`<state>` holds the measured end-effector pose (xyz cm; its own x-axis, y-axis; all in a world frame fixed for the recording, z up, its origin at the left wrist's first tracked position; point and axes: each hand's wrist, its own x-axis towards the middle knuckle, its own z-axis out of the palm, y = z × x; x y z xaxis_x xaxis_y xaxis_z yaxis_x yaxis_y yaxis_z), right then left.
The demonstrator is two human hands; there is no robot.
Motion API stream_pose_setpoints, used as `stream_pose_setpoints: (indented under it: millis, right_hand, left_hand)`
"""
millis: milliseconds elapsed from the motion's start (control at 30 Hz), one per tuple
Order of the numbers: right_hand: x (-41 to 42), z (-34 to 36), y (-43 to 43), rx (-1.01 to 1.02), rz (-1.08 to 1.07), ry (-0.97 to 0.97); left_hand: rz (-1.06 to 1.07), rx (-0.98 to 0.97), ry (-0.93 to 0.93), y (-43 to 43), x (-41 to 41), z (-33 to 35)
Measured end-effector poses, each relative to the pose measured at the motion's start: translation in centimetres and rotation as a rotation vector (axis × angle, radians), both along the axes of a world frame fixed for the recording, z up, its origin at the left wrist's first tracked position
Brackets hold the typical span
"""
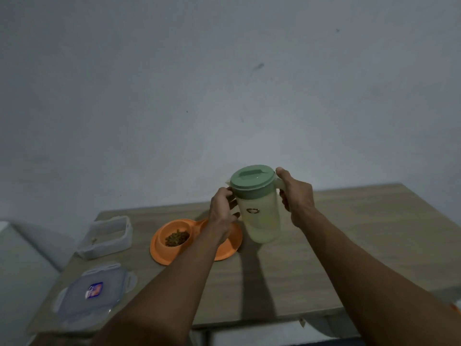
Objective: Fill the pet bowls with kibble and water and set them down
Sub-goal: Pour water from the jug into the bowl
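A pale translucent water jug (262, 221) with a green lid (252, 178) is upright just above or on the wooden table (349, 233). My right hand (296, 196) grips its handle on the right side. My left hand (223, 208) holds the jug's left side below the lid. An orange double pet bowl (159, 248) lies left of the jug; its left cup holds brown kibble (177, 238), and my left forearm hides its right cup.
A clear plastic container (107, 236) stands open at the table's left, almost empty. Its clear lid (92, 290) with a blue label lies near the front left corner. A plain grey wall rises behind the table.
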<state>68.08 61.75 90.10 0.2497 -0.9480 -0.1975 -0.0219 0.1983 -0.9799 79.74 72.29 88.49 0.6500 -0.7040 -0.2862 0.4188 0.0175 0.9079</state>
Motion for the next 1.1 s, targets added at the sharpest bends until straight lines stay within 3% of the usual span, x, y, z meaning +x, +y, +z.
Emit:
stream_pose_setpoints:
  millis: [500,833,1100]
  right_hand:
    - [2.9,0.7,1.2,-0.284,0.14,0.318]
    - [4.0,-1.1,2.2,-0.415,0.199,0.638]
    - [5.0,-1.8,1.9,-0.399,0.193,0.726]
  left_hand:
    - [0.005,0.107,0.198,3.3,-2.7,-5.3]
    - [-0.073,0.238,0.198,4.0,-4.0,-7.4]
    - [-0.114,0.258,0.166,4.2,-3.7,-7.1]
